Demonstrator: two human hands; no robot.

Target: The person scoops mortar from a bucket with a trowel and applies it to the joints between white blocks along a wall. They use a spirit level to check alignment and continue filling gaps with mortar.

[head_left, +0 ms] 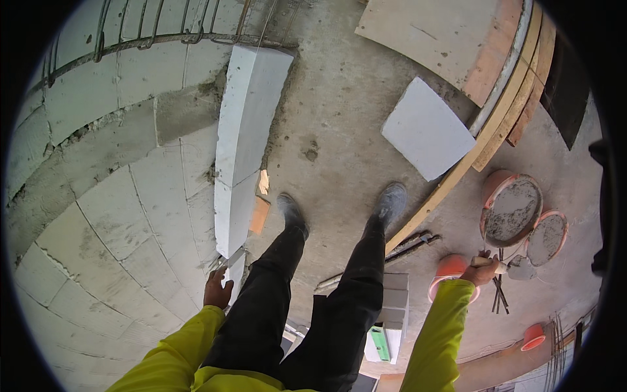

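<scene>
My right hand (481, 272) is closed round the pale handle of a trowel (521, 268), whose grey blade points to the right, close to the mortar buckets. A large orange bucket (488, 208) of wet grey mortar stands just beyond it, with a smaller mortar bucket (563, 243) alongside. Low at the left, my left hand (217, 288) has its fingers apart and holds nothing. It hovers by the near end of a row of white blocks (236, 196) along the edge of the block wall; whether it touches them I cannot tell.
A loose white block (428, 130) lies on the concrete floor (326, 144) ahead of my right boot. Curved timber boards (480, 147) border the right. Stacked white blocks (394, 297) carry a green object (380, 343). Another orange bucket (450, 266) and steel bars (499, 294) stand near my right hand.
</scene>
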